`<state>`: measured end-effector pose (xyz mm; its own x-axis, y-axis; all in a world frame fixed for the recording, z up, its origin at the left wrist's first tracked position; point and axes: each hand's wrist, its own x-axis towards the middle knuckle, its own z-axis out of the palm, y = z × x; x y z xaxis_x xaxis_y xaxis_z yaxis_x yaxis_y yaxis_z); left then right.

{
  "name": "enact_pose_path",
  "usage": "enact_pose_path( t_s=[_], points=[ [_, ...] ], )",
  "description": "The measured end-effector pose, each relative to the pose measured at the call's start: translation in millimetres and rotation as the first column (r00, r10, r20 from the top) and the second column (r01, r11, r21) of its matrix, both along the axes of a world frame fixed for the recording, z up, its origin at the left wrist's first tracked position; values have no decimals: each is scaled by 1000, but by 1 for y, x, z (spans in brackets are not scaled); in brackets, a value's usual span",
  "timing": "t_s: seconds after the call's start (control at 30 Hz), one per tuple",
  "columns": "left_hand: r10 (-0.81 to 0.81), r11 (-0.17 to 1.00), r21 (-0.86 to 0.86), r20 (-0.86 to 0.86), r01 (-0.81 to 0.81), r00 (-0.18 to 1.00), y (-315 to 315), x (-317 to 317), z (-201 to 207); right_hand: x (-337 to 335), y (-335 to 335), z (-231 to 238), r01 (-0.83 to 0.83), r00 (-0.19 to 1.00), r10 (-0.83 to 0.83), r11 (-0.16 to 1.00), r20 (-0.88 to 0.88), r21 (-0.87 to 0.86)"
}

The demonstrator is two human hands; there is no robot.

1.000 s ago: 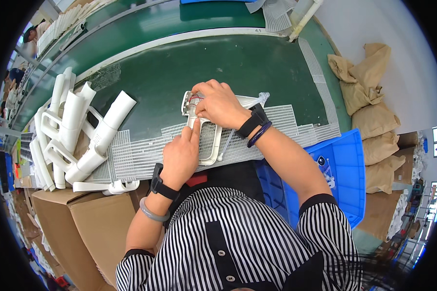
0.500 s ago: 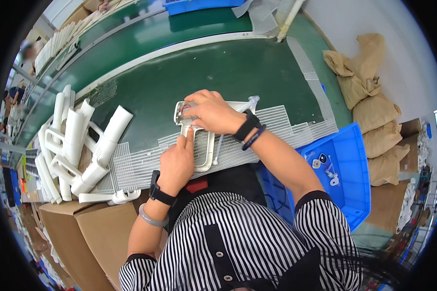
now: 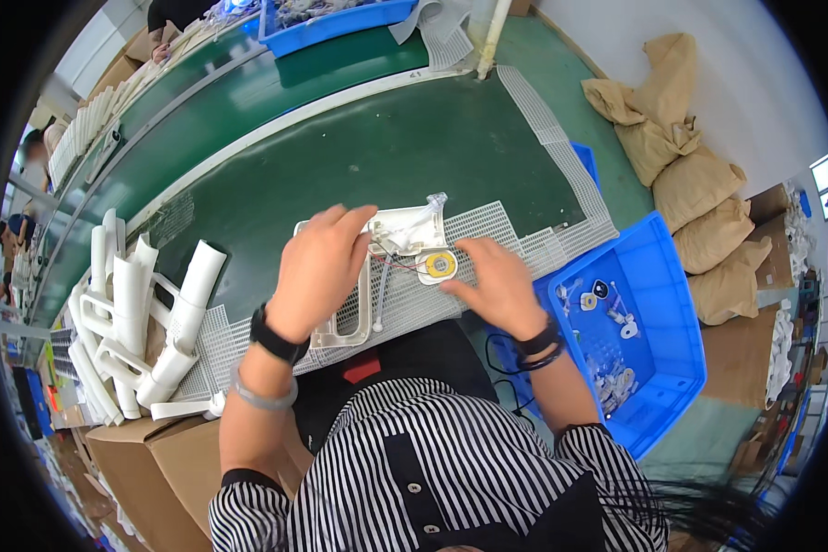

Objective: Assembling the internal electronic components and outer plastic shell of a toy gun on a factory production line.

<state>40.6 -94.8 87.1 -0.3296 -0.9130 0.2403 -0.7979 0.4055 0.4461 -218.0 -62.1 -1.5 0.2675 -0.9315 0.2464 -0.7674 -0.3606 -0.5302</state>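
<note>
A white plastic housing half with a loop handle lies on the perforated mat in front of me. My left hand is over its left part and hides much of it, fingers stretched out. To the right, a small white round part with a yellow ring hangs on or lies by thin red and dark wires beside the housing. My right hand is just right of that part, thumb and forefinger spread apart around its edge. A clear plastic piece sits in the housing's upper right. A thin white tube runs down beside the handle.
Several white tubular housings with handles are piled at the left, above a cardboard box. At the right stands a blue bin with small parts. Brown sacks lean by the wall. Another blue bin is at the far side.
My hands have parted: the left is now over the housing's left side, the right has moved right and down. The yellow-ringed round part now shows between them. The view has shifted slightly.
</note>
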Motion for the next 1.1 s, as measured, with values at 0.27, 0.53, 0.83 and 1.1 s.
enact_pose_path(
  t_s=[0.27,0.53,0.83,1.1],
  points=[
    [-192,981,61,311,182,931,-16,-6,-26,26,-4,-18,99,988,-111,989,-111,-107],
    [-242,968,-17,220,252,945,-18,-2,-28,27,2,-19,122,988,-115,991,-101,61],
    [-412,906,10,256,424,874,-19,-3,-33,27,12,-28,31,998,-27,998,64,-51],
    [-541,807,71,486,586,686,-21,-5,-39,20,10,-13,-231,973,231,973,-21,-10]
  ],
)
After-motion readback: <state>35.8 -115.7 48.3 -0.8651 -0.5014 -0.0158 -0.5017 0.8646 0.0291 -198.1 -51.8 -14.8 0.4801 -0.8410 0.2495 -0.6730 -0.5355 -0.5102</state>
